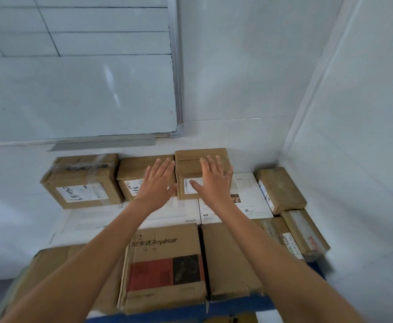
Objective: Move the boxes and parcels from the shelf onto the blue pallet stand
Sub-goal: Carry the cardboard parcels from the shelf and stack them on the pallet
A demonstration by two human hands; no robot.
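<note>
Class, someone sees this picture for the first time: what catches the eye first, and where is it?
Two bare arms reach from the bottom, left hand and right hand open at a small box against the wall. Nearer lies a Royalstar box; a whiteboard fills the upper left.

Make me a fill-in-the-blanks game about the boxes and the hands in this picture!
1. Both hands, left hand and right hand, have their fingers ____.
2. The big front box says ____ in English letters.
3. The board on the wall is a ____.
4. The edge of the stand under the boxes is coloured ____.

Missing words: straight; Royalstar; whiteboard; blue.
</note>
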